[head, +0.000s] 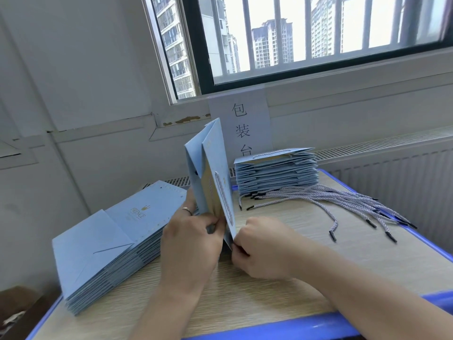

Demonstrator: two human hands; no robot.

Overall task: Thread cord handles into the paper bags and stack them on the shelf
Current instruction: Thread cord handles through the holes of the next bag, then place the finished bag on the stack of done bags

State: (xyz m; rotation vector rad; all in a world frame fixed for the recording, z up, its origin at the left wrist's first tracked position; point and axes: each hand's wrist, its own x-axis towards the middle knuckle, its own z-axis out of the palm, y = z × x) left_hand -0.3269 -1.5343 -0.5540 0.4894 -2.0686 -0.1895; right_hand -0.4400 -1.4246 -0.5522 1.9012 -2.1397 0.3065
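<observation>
The left hand (193, 231) and right hand (262, 246) pinch the blue bag (213, 158), standing tall between them toward 12 o'clock. The loose cords (331, 200) lie at 2 o'clock, nearest the right hand.

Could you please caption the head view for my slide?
Left hand and right hand grip an upright blue paper bag beside loose cords on the table.

The left hand (191, 241) and the right hand (263, 249) both pinch the lower edge of a pale blue paper bag (213, 168), held upright between them over the desk (269, 295); a twisted cord handle (223, 200) lies on its face just above the right hand; a pile of flat bags (105, 249) lies left of the left hand; beyond the right hand stands a second stack (277, 173), loose cords (331, 200) spread beside it.
</observation>
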